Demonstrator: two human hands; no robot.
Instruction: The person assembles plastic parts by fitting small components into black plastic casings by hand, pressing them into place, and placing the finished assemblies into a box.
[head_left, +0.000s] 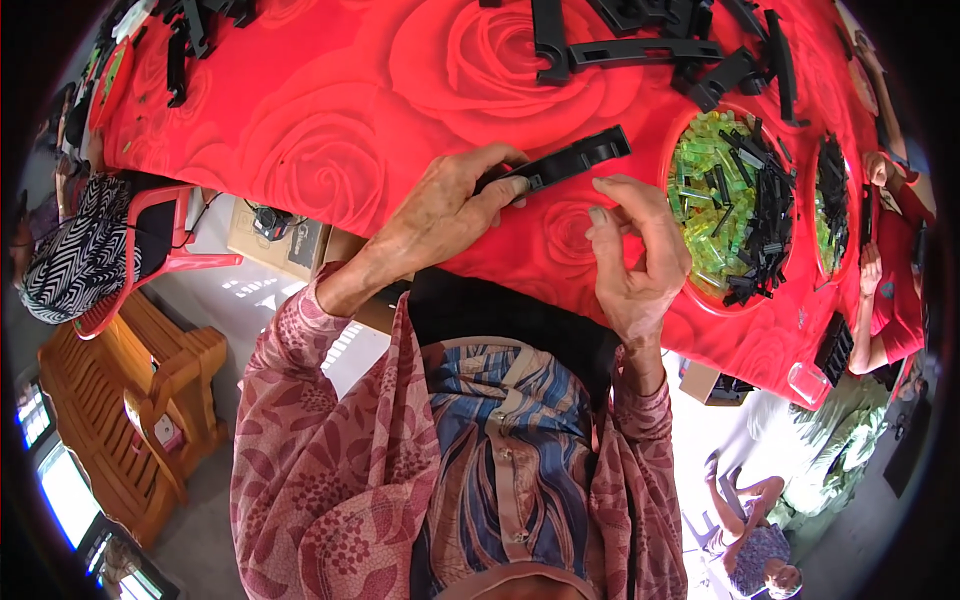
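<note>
A long black plastic part [585, 158] with a hollow, curved-edged body is gripped in my left hand [445, 205], the thumb pressed on its near end. The part slants up to the right above the red tablecloth [330, 110]. Just right of its free end is my right hand [645, 245], fingers bent and thumb and fingertips a little apart, with nothing visible between them. Beside that hand stands a red-rimmed oval tray [675, 150] holding small clear yellow-green pieces [705, 215] and small black pieces [765, 205].
More long black parts [645, 52] lie heaped at the far right, with others [178, 65] at the far left. A second tray [832, 205] sits farther right, near another person's hands [872, 265]. A red chair [180, 260] and wooden bench [110, 400] are at the left.
</note>
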